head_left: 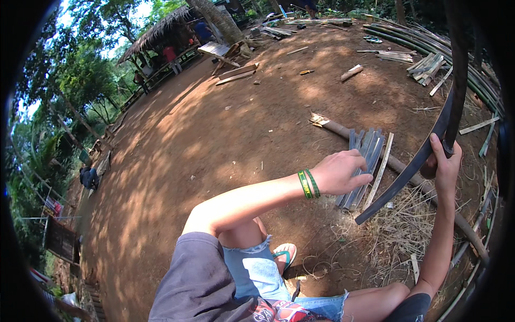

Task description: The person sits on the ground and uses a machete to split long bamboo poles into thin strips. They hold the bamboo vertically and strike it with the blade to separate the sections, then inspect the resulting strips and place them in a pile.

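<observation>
My left hand point(342, 173) reaches over a bundle of grey split strips point(371, 147) on the ground. Its thumb is stretched out and its fingers are slightly bent, with nothing visible in them. My right hand point(448, 166) is closed around what looks like a large knife point(459, 70), its dark blade pointing up and its rounded brown handle end showing below the fingers. Under the right thumb lies a long, dark, curved strip point(403, 181), slanting down toward the lower left. Beside the bundle is a paler strip point(380, 174).
A log point(343, 129) runs beneath the strips. Thin shavings point(402, 236) cover the ground near my right leg. Bamboo poles point(418, 43) and split pieces point(426, 68) lie at the far right. A yellow tool point(306, 72) lies farther off; people stand near a thatched hut point(155, 37).
</observation>
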`<state>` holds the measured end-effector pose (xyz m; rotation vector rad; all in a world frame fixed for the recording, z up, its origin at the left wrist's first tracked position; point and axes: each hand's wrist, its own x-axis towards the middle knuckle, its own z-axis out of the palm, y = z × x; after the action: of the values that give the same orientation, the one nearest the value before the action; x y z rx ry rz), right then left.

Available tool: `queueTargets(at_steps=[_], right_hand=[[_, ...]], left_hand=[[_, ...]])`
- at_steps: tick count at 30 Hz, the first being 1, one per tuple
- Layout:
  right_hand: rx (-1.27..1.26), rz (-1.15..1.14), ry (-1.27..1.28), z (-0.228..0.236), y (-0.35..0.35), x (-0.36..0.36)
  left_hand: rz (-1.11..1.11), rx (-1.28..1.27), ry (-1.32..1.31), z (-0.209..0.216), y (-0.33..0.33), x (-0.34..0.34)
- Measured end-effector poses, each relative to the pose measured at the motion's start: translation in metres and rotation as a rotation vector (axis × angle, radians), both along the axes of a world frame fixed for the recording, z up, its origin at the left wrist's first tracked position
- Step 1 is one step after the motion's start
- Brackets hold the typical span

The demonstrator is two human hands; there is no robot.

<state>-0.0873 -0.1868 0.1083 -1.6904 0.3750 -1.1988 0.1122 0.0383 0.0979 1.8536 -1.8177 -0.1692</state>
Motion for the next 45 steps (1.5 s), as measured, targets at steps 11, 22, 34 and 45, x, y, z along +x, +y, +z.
queueTargets(at_steps=[11,22,34,45], right_hand=[[0.089,0.146,-0.010,-0.017,0.014,0.022],[0.176,0.290,-0.012,-0.020,0.041,0.042],[0.357,0.270,-0.104,-0.020,0.058,0.048],[0.221,0.227,-0.020,-0.054,0.026,0.045]], left_hand=[[0.317,0.067,0.393,0.020,0.091,0.013],[0.260,0.068,0.593,-0.025,0.087,-0.005],[0.186,-0.020,0.800,-0.083,0.053,-0.077],[0.242,-0.137,1.403,-0.074,0.040,-0.068]])
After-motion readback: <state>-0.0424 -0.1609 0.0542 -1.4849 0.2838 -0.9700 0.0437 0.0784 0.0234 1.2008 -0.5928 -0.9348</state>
